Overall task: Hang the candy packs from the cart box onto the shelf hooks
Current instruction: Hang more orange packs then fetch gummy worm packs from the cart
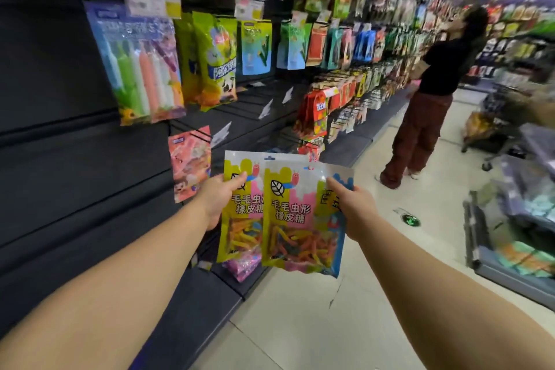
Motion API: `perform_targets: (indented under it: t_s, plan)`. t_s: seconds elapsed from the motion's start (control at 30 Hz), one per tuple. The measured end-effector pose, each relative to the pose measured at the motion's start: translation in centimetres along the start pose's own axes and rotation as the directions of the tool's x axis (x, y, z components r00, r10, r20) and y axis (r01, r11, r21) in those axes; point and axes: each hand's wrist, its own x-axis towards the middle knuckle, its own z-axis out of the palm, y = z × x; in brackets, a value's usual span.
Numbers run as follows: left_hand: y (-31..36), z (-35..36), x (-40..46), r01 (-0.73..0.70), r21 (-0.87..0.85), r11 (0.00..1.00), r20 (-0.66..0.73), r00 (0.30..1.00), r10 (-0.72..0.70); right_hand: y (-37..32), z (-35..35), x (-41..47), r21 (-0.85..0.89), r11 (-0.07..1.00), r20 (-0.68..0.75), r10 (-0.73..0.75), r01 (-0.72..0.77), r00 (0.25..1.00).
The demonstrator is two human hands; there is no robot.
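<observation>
Shop aisle, both arms outstretched, left hand (pixel 216 198) and right hand (pixel 350 207) fingers clamped on overlapping candy packs (pixel 295 219).

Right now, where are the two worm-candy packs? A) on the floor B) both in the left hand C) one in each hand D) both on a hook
C: the left hand pinches the rear pack by its edge, the right hand grips the front pack; neither is on a hook yet.

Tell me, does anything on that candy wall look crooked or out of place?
Mostly tidy. The pink pack hangs alone on the lower hooks, slightly tilted, with several bare hooks above it. The gummy packs are not yet hung, held in both hands.
</observation>
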Motion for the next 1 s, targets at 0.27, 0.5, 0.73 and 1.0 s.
perform_targets:
  t_s: [0.27, 0.5, 0.73, 1.0]
  plan:
    - [-1.4, 4.1, 9.6, 0.098, 0.045, 0.994, -0.014, 0.995, -0.097, 0.9, -1.2, 12.3, 0.019, 0.997, 0.016, 0.071, -0.072, 0.997]
    - [-2.7, 9.5, 16.7, 0.086, -0.061, 0.994, -0.237, 0.967, -0.098, -0.2, -2.4, 24.7, -0.043, 0.994, 0.143, 0.102, -0.096, 0.985]
    - [-3.6, 16.6, 24.2, 0.066, -0.037, 0.997, -0.352, 0.933, -0.075, -4.3, -7.0, 34.5, -0.137, 0.989, 0.243, 0.086, -0.054, 0.966]
    - [-4.6, 19.7, 30.7, 0.165, -0.061, 0.984, -0.399, 0.9, -0.176, -4.4, -8.5, 42.4, -0.145, 0.985, 0.27, 0.126, -0.089, 0.955]
